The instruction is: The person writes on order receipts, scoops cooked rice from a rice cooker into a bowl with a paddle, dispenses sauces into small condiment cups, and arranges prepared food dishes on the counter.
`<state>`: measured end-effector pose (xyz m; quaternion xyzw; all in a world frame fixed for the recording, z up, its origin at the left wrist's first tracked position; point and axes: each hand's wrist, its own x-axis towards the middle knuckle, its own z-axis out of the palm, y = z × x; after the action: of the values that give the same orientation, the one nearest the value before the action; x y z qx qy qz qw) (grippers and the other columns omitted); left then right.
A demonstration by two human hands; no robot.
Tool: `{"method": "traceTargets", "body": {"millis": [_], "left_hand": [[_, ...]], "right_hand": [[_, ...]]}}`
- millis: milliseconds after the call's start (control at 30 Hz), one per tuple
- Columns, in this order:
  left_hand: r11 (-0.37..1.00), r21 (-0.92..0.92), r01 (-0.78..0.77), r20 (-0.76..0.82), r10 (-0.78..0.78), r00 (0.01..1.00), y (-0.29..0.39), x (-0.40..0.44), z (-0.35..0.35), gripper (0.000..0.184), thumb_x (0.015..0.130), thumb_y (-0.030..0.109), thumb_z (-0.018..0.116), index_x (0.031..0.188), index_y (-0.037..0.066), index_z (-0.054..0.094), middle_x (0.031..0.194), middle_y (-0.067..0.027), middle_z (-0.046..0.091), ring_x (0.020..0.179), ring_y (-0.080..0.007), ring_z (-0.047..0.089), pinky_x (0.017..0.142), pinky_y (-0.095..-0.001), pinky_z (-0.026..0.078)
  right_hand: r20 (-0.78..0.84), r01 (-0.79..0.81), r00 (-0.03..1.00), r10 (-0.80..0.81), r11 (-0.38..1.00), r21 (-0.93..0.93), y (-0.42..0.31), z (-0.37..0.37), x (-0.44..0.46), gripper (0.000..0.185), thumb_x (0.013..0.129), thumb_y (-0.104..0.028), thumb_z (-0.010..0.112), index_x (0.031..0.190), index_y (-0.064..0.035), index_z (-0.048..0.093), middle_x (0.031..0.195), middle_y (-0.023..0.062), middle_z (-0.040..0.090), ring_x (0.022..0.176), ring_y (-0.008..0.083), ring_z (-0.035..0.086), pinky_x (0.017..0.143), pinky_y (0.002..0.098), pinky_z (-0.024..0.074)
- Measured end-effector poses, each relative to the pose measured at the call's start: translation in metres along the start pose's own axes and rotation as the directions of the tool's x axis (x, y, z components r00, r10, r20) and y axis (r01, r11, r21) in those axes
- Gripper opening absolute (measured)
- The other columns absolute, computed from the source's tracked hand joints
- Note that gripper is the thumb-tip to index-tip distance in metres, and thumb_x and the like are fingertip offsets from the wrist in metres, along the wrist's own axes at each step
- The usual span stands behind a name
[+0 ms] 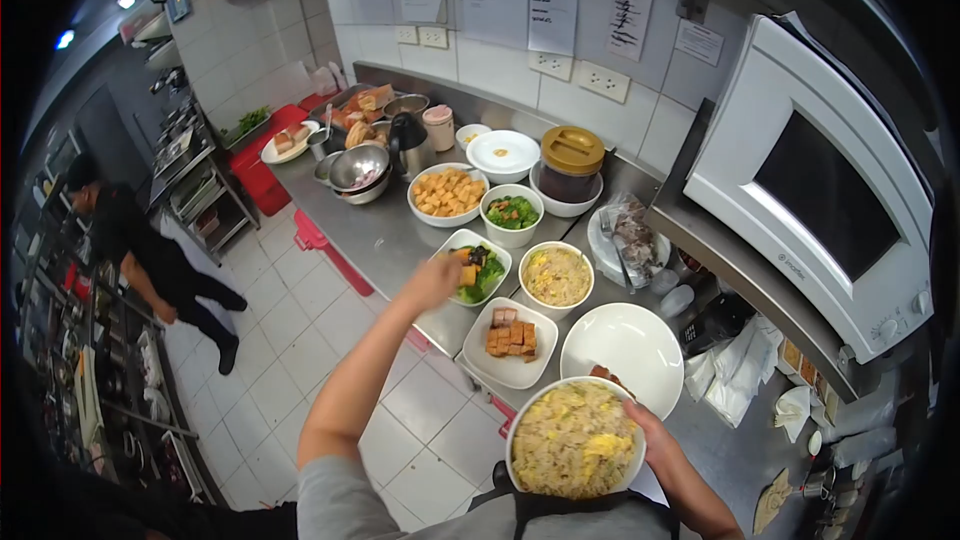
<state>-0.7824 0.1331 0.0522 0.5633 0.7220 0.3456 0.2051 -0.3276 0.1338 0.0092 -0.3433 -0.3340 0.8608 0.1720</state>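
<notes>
My right hand [657,437] grips the rim of a large white bowl [515,448] full of egg fried rice [575,437], held close to my body. My left hand [432,283] is closed at the edge of a white dish [506,267] with broccoli [491,277] and orange pieces. What its fingers hold, if anything, is hidden. Nearer me, a square white dish [480,366] holds browned, cut meat [512,338]. A smaller bowl of fried rice [558,275] stands to its right. A big white plate [630,345] lies partly behind the rice bowl, with a brown piece near its edge.
Farther along the steel counter [375,250] are a bowl of golden cubes [447,193], a green vegetable bowl [512,212], a gold-lidded jar [571,162] and steel bowls [360,168]. A microwave [810,180] sits on a shelf at right. A person [140,240] stands at left.
</notes>
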Motion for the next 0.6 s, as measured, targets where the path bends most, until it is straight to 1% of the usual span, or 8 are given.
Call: {"method": "traceTargets", "body": {"millis": [33, 100, 200, 300, 433, 500, 567, 600], "left_hand": [[0.972, 0.227, -0.056, -0.218, 0.107, 0.970, -0.004, 0.032, -0.007, 0.032, 0.090, 0.026, 0.048, 0.097, -0.001, 0.064, 0.088, -0.0220, 0.065, 0.085, -0.0365, 0.063, 0.078, -0.0420, 0.049], [0.943, 0.304, 0.132, -0.194, -0.074, 0.978, -0.042, 0.093, -0.006, 0.027, 0.087, 0.021, 0.052, 0.094, 0.000, 0.066, 0.088, -0.0229, 0.064, 0.088, -0.0384, 0.061, 0.079, -0.0432, 0.048], [0.947, 0.306, 0.094, -0.046, -0.083, 0.995, -0.075, 0.132, 0.007, 0.022, 0.084, 0.022, 0.057, 0.086, 0.004, 0.069, 0.087, -0.0201, 0.065, 0.081, -0.0364, 0.062, 0.075, -0.0403, 0.048], [0.958, 0.286, -0.023, 0.082, -0.001, 0.997, -0.094, 0.151, 0.021, 0.020, 0.080, 0.022, 0.064, 0.087, 0.005, 0.070, 0.087, -0.0176, 0.066, 0.081, -0.0332, 0.062, 0.076, -0.0387, 0.048], [0.940, 0.329, -0.086, 0.089, 0.060, 0.994, -0.098, 0.139, 0.008, 0.018, 0.078, 0.020, 0.066, 0.086, 0.005, 0.070, 0.088, -0.0172, 0.066, 0.084, -0.0326, 0.061, 0.076, -0.0400, 0.048], [0.912, 0.408, -0.034, -0.068, 0.068, 0.995, -0.111, 0.115, -0.003, 0.018, 0.079, 0.019, 0.063, 0.083, 0.002, 0.069, 0.086, -0.0186, 0.065, 0.084, -0.0352, 0.060, 0.076, -0.0422, 0.047], [0.842, 0.538, -0.036, -0.051, 0.075, 0.996, -0.142, 0.094, -0.012, 0.021, 0.080, 0.017, 0.059, 0.085, -0.002, 0.066, 0.085, -0.0232, 0.063, 0.083, -0.0391, 0.059, 0.075, -0.0457, 0.047], [0.885, 0.452, 0.108, 0.003, -0.123, 0.992, -0.159, 0.086, -0.016, 0.022, 0.078, 0.014, 0.055, 0.089, -0.002, 0.065, 0.085, -0.0225, 0.064, 0.081, -0.0407, 0.060, 0.075, -0.0453, 0.048]], "right_hand": [[-0.067, 0.052, 0.996, -0.051, 0.999, -0.002, 0.000, -0.001, -0.010, 0.054, 0.091, -0.037, 0.051, 0.128, 0.0008, 0.044, 0.121, 0.0150, 0.055, 0.108, 0.0232, 0.057, 0.092, 0.0357, 0.0459], [-0.194, 0.155, 0.969, -0.155, 0.988, -0.019, -0.003, 0.001, -0.035, 0.058, 0.090, -0.042, 0.051, 0.128, 0.0007, 0.044, 0.123, 0.0154, 0.054, 0.110, 0.0253, 0.056, 0.094, 0.0369, 0.0452], [-0.279, 0.245, 0.932, -0.233, 0.969, 0.008, 0.006, -0.014, -0.059, 0.062, 0.089, -0.046, 0.051, 0.130, -0.0001, 0.042, 0.126, 0.0164, 0.052, 0.113, 0.0274, 0.053, 0.095, 0.0392, 0.0439], [-0.358, 0.329, 0.895, -0.267, 0.936, 0.126, 0.019, -0.023, -0.072, 0.061, 0.091, -0.045, 0.047, 0.131, -0.0001, 0.040, 0.126, 0.0169, 0.051, 0.113, 0.0283, 0.053, 0.094, 0.0401, 0.0439], [-0.462, 0.359, 0.843, -0.276, 0.928, 0.099, 0.023, -0.020, -0.088, 0.063, 0.090, -0.048, 0.046, 0.132, -0.0008, 0.040, 0.126, 0.0172, 0.052, 0.113, 0.0307, 0.052, 0.095, 0.0417, 0.0432], [-0.469, 0.385, 0.838, -0.278, 0.911, 0.147, 0.027, -0.022, -0.092, 0.062, 0.091, -0.047, 0.045, 0.131, -0.0012, 0.041, 0.126, 0.0171, 0.052, 0.113, 0.0302, 0.052, 0.095, 0.0416, 0.0433], [-0.504, 0.411, 0.815, -0.286, 0.899, 0.153, 0.031, -0.024, -0.095, 0.061, 0.091, -0.047, 0.045, 0.131, -0.0017, 0.041, 0.125, 0.0170, 0.052, 0.113, 0.0296, 0.053, 0.096, 0.0416, 0.0433], [-0.542, 0.422, 0.790, -0.287, 0.896, 0.141, 0.031, -0.023, -0.097, 0.060, 0.091, -0.046, 0.045, 0.131, -0.0019, 0.041, 0.125, 0.0169, 0.052, 0.113, 0.0292, 0.053, 0.096, 0.0415, 0.0432]]}}
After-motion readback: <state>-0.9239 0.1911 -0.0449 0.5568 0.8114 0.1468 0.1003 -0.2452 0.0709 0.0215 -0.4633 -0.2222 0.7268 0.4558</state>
